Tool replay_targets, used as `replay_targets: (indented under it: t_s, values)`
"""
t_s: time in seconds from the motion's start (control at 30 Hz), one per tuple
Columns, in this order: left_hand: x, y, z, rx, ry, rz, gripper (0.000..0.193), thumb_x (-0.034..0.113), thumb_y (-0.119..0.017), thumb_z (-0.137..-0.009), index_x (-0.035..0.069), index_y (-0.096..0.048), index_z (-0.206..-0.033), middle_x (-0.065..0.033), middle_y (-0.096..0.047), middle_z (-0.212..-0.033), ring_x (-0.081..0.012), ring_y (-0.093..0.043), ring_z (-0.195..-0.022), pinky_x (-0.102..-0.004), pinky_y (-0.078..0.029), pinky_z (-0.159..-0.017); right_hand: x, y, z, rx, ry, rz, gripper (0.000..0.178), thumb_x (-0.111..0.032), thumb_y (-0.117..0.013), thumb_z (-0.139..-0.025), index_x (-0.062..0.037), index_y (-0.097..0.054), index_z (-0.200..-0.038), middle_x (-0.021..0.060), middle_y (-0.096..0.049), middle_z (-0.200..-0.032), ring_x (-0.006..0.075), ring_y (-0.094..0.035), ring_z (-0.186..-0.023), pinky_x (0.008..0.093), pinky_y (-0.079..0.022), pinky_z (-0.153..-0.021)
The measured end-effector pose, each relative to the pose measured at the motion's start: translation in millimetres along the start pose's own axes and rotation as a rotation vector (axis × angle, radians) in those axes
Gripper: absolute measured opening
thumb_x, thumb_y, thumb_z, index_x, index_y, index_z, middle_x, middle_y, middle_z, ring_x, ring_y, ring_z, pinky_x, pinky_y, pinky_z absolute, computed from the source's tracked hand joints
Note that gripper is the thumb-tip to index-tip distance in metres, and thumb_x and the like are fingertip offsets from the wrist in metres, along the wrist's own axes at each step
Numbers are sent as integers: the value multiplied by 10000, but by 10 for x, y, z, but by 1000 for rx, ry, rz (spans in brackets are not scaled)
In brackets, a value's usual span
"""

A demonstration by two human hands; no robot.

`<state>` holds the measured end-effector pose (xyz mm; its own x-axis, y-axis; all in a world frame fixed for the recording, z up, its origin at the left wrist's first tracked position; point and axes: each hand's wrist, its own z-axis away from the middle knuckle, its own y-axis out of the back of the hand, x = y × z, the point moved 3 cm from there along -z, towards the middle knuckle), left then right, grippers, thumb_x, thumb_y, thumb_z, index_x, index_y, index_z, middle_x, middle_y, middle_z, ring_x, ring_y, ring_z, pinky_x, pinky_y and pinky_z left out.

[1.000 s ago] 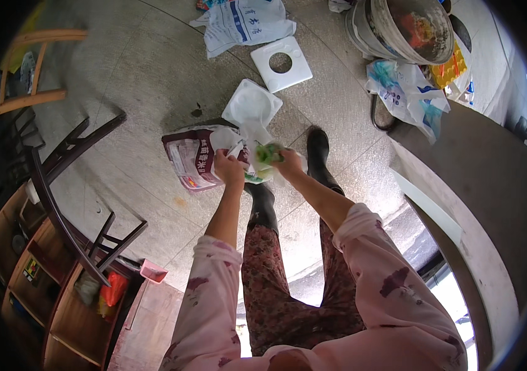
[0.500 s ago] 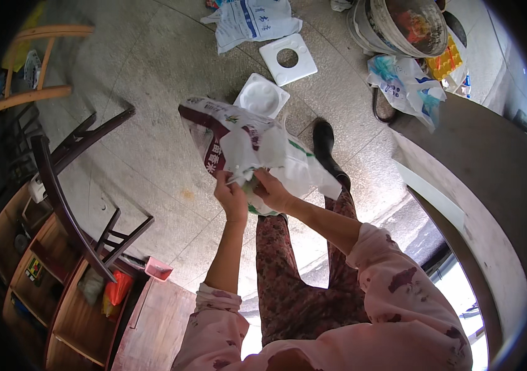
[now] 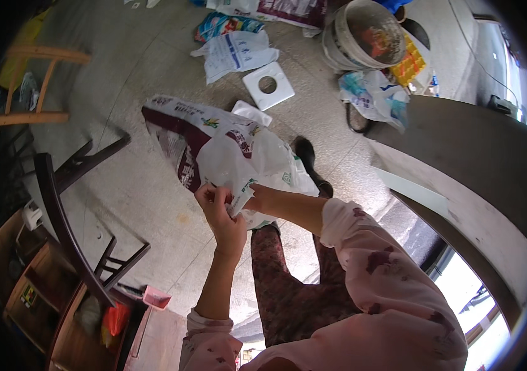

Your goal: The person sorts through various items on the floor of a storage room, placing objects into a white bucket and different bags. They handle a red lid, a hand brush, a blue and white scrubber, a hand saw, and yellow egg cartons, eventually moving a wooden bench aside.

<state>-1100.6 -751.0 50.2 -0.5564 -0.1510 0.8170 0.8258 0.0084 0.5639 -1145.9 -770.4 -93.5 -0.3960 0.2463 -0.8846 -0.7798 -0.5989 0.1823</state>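
In front of my legs is a large bundle of plastic: a white and maroon printed sack (image 3: 174, 127) with a thin white plastic bag (image 3: 229, 157) bunched against it. My left hand (image 3: 217, 210) is closed, fingers pinching the white bag's rim at its near edge. From the right, my right hand (image 3: 255, 196) reaches into or behind the same bag; plastic covers its fingers, so its grip is hidden. A printed strip of the bag's edge hangs between the two hands. Just beyond the bundle lie a white foam piece (image 3: 251, 114) and a square foam piece with a round hole (image 3: 282, 86).
More plastic bags (image 3: 239, 52) and a dirty bucket (image 3: 344, 46) lie farther off on the floor. A dark chair frame (image 3: 59, 204) and wooden shelves (image 3: 41, 272) stand left, near a pink dustpan (image 3: 156, 297). A curved counter (image 3: 449, 142) rises at right.
My right hand has pushed into or behind the white bag, out of sight. My left hand still holds the rim. The bundle shifted left and now partly covers the nearer foam piece.
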Motion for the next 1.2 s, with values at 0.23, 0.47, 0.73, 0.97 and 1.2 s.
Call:
replay_targets:
  t_s: [0.23, 0.47, 0.73, 0.97, 1.2]
  values:
    - [387, 72, -6, -71, 164, 276, 185, -169, -361, -603, -19, -397, -706, -82, -315, -859, -187, -362, -732, -233, -325, -668, 76, 28, 148, -15, -134, 248, 311, -193, -567, -733, -63, -573, -1016, 139, -552, -1093, 306, -511, -1021, 388, -397, -871]
    - [649, 293, 177, -36, 294, 522, 187, -161, -338, -587, 15, -333, -649, -22, -317, -772, -117, -296, -670, -179, -242, -662, -77, 121, 366, -29, -162, 352, 304, -212, -559, -738, -57, -589, -997, 145, -554, -1094, 306, -516, -1018, 389, -400, -868]
    - [576, 451, 174, -54, 271, 482, 225, -83, -402, -529, 51, -364, -706, -25, -345, -808, -132, -328, -719, -197, -262, -755, -451, 152, -21, -99, -144, 489, 302, -234, -549, -743, -49, -607, -974, 152, -556, -1095, 307, -521, -1016, 390, -404, -864]
    - [-309, 469, -574, 48, 215, 223, 200, -62, -426, -649, 37, -463, -819, -83, -415, -1023, -186, -417, -901, -311, -304, -870, -458, 319, -234, -223, -128, 602, 306, -253, -541, -747, -43, -622, -954, 158, -558, -1096, 307, -525, -1013, 391, -407, -861]
    - [-722, 200, -1108, -139, 421, -12, 216, -105, -475, -642, 33, -586, -766, -132, -373, -1190, -252, -409, -991, -368, -389, -803, -784, 836, -259, -257, 64, 121, 216, -203, -534, -768, -38, -643, -855, 161, -625, -795, 318, -599, -770, 389, -452, -700]
